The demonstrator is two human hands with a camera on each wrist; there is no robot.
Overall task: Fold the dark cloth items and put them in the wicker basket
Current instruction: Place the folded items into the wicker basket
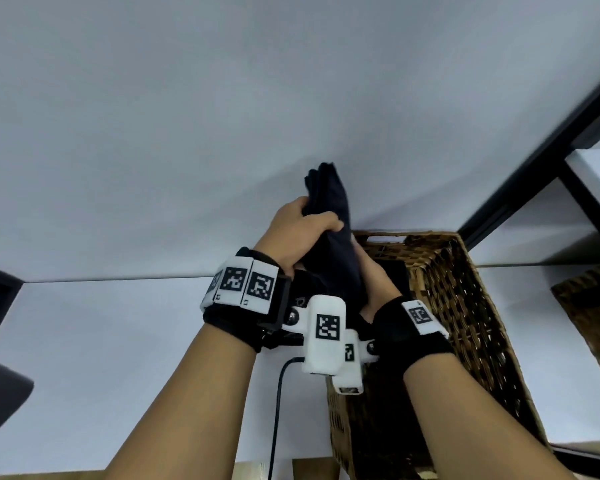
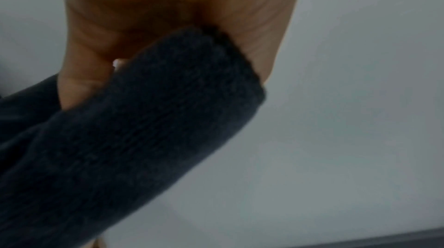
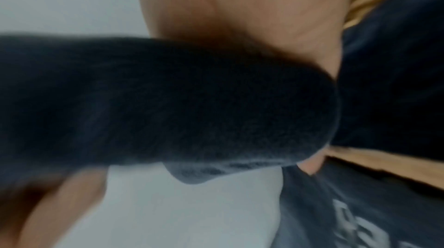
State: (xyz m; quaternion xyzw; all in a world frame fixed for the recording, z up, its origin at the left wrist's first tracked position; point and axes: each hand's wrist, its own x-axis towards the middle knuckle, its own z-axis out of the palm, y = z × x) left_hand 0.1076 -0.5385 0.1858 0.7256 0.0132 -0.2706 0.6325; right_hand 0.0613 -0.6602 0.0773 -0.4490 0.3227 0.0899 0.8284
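Observation:
A dark knitted cloth (image 1: 329,216) is held up between both hands at the wicker basket's (image 1: 465,292) near left rim. My left hand (image 1: 302,230) grips its upper part, fingers curled round it (image 2: 153,100). My right hand (image 1: 371,282) holds the lower part from the right side, mostly hidden behind the cloth; the right wrist view shows the cloth (image 3: 168,100) wrapped across the palm (image 3: 240,14). Inside the basket lies another dark garment (image 3: 389,100) with pale print.
The basket stands on a white table (image 1: 153,133). A black frame (image 1: 541,140) runs along the right. A second wicker basket (image 1: 593,306) sits at the far right. A black cable (image 1: 278,410) hangs below my wrists.

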